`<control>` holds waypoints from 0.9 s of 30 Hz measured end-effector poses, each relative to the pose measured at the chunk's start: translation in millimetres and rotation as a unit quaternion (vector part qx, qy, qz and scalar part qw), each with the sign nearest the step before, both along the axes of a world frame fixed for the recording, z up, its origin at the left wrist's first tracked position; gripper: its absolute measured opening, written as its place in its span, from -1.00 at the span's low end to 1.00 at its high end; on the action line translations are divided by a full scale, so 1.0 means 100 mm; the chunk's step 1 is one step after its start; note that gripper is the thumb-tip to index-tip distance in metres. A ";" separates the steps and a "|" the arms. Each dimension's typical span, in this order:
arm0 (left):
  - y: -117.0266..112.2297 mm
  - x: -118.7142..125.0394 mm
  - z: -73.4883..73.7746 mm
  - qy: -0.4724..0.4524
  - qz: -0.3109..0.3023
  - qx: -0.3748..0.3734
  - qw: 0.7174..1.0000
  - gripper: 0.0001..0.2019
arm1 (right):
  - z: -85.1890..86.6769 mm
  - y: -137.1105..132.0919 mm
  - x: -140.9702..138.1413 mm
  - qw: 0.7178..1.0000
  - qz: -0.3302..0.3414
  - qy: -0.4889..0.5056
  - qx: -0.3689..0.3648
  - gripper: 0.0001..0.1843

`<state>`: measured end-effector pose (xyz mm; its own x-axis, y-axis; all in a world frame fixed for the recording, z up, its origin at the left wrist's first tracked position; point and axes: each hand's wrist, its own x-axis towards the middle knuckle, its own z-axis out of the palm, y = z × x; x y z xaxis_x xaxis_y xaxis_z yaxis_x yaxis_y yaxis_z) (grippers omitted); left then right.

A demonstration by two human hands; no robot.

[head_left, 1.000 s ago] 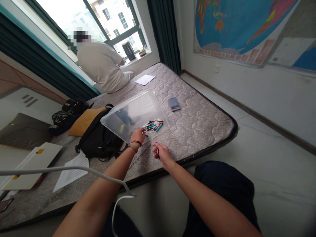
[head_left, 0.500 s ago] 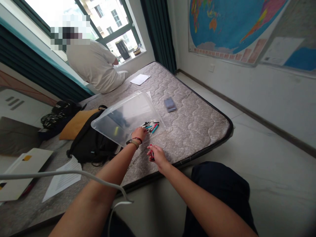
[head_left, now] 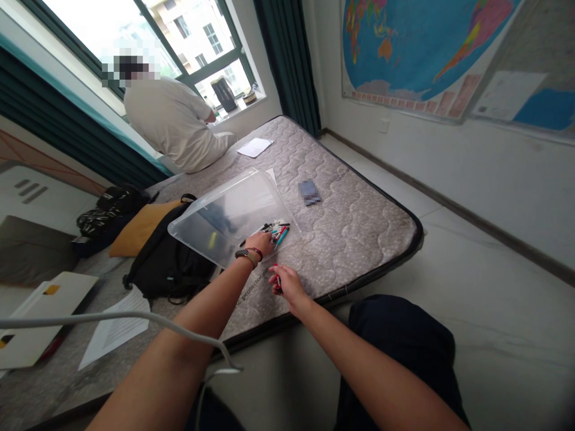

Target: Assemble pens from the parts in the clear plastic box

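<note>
A clear plastic bin (head_left: 224, 209) lies tilted on a grey quilted mattress (head_left: 354, 221). Several small pens or markers (head_left: 277, 230) are heaped in its near corner. My left hand (head_left: 259, 243) reaches into the bin beside that heap, its fingers curled and partly hidden. A watch and a red band sit on that wrist. My right hand (head_left: 284, 284) rests on the mattress just in front of the bin, closed around a few red and dark pens.
A person in a pale shirt (head_left: 173, 123) sits at the window with their back turned. A black backpack (head_left: 168, 266) props up the bin, by an orange cushion (head_left: 137, 227). Papers (head_left: 114, 326), a small dark item (head_left: 309, 192) and a white cable (head_left: 135, 317) lie around.
My left hand has slid a little further into the bin toward the pens. My right hand keeps its hold on its pens in the same spot. The view has shifted slightly.
</note>
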<state>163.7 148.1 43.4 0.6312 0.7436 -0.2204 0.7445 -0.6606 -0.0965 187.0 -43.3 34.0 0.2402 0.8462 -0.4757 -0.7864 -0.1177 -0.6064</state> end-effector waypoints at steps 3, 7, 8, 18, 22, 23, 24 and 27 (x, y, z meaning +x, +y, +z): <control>0.01 0.01 0.00 0.014 0.005 0.000 1.000 -0.75 | -0.01 0.00 0.01 1.000 0.000 0.003 -0.003 -0.80; 0.02 -0.03 0.04 0.019 0.006 0.005 1.000 -0.79 | -0.01 0.01 0.02 1.000 -0.004 0.006 -0.002 -0.79; 0.00 -0.05 0.07 0.018 0.004 0.007 1.000 -0.80 | -0.01 0.01 0.02 1.000 -0.004 0.006 0.000 -0.79; -0.42 -0.45 0.64 -0.045 -0.110 -0.031 0.992 -0.78 | -0.11 0.08 0.06 0.995 -0.009 -0.104 0.008 -0.83; -0.58 -0.64 0.82 0.002 -0.173 -0.058 0.983 -0.80 | -0.17 0.09 0.05 0.961 -0.025 -0.268 0.067 -0.92; -0.60 -0.68 0.84 0.016 -0.193 -0.062 0.979 -0.82 | -0.17 0.08 0.04 0.949 -0.027 -0.304 0.086 -0.89; -0.62 -0.70 0.86 0.027 -0.213 -0.063 0.975 -0.83 | -0.17 0.07 0.03 0.936 -0.027 -0.334 0.104 -0.83; -0.64 -0.74 0.89 0.030 -0.251 -0.059 0.966 -0.85 | -0.16 0.01 0.02 0.912 -0.010 -0.387 0.133 -0.74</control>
<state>89.2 83.7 132.5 0.8886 0.3152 -0.3331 0.3238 -0.9456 -0.0310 188.6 -42.0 17.8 0.4347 0.8983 0.0643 -0.1101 0.1239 -0.9862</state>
